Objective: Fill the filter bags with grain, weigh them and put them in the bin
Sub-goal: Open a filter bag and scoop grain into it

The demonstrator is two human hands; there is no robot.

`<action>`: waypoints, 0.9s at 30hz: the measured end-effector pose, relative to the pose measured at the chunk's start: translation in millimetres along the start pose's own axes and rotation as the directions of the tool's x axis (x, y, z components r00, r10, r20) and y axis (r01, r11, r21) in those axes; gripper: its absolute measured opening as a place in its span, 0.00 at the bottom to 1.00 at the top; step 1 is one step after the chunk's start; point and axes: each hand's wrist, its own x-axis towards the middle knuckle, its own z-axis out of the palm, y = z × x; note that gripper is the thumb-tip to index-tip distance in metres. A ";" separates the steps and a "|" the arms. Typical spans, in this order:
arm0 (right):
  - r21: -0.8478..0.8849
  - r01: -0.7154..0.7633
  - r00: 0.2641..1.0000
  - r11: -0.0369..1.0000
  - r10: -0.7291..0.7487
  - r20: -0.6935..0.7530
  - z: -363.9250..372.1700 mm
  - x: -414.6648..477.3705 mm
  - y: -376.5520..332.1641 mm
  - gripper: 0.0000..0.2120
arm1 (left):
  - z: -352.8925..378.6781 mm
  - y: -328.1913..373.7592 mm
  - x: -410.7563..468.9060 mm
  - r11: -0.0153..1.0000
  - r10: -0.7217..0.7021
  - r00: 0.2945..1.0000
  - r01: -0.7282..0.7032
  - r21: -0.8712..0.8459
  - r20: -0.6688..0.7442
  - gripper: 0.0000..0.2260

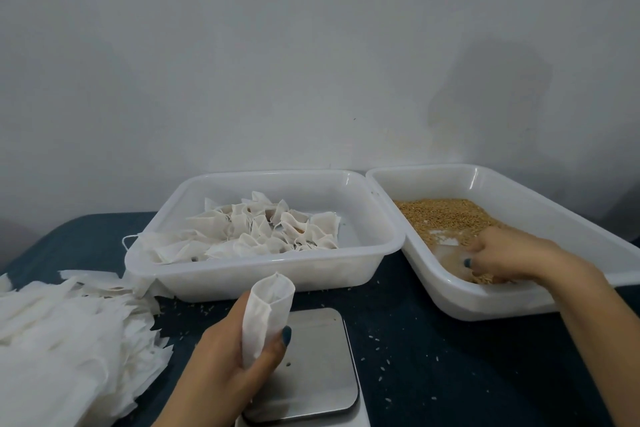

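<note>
Presently my left hand point(221, 357) is clamped round the lower half of one filter bag point(266, 312). It holds the mouth upward and open over the scale point(311, 367) at the bench's point(450, 374) near edge, ready to receive grain point(446, 215). My right hand point(502, 253) is down in the grain tray point(554, 194) at the right edge. Its fingertips are buried, so I cannot tell whether they grip any. Filled bags lie in the bin point(263, 180) at the far edge. The scale's display is cut off.

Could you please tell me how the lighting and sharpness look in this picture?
Head view: dim, even light; a soft shadow on the wall above the grain bin; faint sheen on the scale plate; the right hand in the grain looks slightly blurred.
</note>
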 end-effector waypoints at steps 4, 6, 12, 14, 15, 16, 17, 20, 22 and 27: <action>0.085 -0.064 0.997 0.994 0.068 -0.042 -1.6 2.4 1.6 0.12 | -1.4 4.1 -0.6 1.000 -0.011 1.000 0.011 0.012 0.001 0.28; -0.002 -0.146 0.973 0.989 0.143 -0.182 -4.1 4.5 5.9 0.07 | -2.2 4.7 -0.4 1.000 -0.019 1.000 0.019 0.001 -0.002 0.28; -0.066 -0.325 0.922 0.943 0.301 -0.244 -5.2 22.8 32.8 0.17 | -1.0 5.1 1.0 0.999 -0.043 0.999 0.044 -0.009 0.017 0.26; -0.095 -0.365 0.912 0.926 0.336 -0.235 0.5 30.4 43.8 0.18 | -0.2 3.3 1.2 0.998 -0.063 0.998 0.063 -0.017 0.018 0.26; -0.117 -0.359 0.915 0.926 0.324 -0.243 4.4 34.6 48.0 0.19 | 0.0 2.4 0.8 0.997 -0.076 0.997 0.076 -0.013 0.023 0.27; -0.133 -0.335 0.926 0.933 0.299 -0.231 7.2 36.7 49.3 0.20 | 0.4 2.4 1.2 0.997 -0.082 0.996 0.082 -0.003 0.028 0.27; -0.148 -0.286 0.943 0.947 0.251 -0.218 9.6 41.0 49.8 0.23 | 0.3 2.7 1.2 0.996 -0.088 0.996 0.087 0.011 0.034 0.27; -0.100 -0.096 0.985 0.990 0.081 -0.149 12.4 47.3 39.7 0.25 | 1.6 5.1 2.1 0.992 -0.124 0.991 0.122 0.044 0.048 0.27; 0.067 0.002 0.994 0.998 0.005 -0.106 18.9 52.3 28.0 0.13 | 2.5 6.2 2.5 0.990 -0.136 0.989 0.134 0.041 0.056 0.27; 0.407 0.132 0.991 0.904 -0.123 -0.049 27.4 52.8 4.4 0.11 | 1.6 4.2 0.4 0.992 -0.125 0.990 0.125 0.019 0.058 0.27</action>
